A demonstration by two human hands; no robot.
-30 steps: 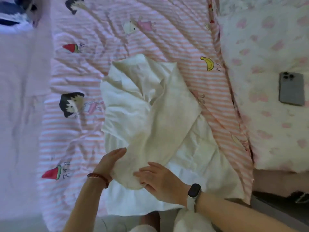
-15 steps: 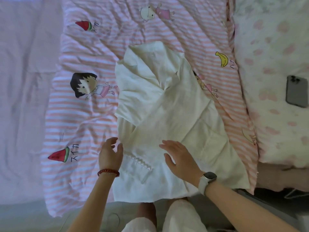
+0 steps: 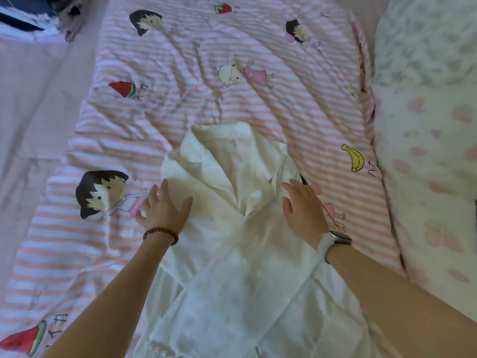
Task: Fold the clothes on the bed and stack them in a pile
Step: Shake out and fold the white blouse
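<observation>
Two hands, left (image 3: 165, 210) and right (image 3: 304, 210), were laid flat with fingers spread on a white shirt (image 3: 232, 228) spread collar-up on the striped quilt (image 3: 206, 99). Nothing was gripped, so the crossed sleeves could be dragged askew if the palms slid unevenly.

Open striped quilt (image 3: 232, 104) beyond; pillow (image 3: 433, 156) right.

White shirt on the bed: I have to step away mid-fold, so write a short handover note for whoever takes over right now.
Left hand: open, flat on the white shirt's left edge.
Right hand: open, flat on its right side.
Shirt lies collar away on the striped quilt, both sleeves folded in and crossed over the front.
Done: sleeves in.
Left: fold the body up, then start the pile; no pile is in view.
</observation>
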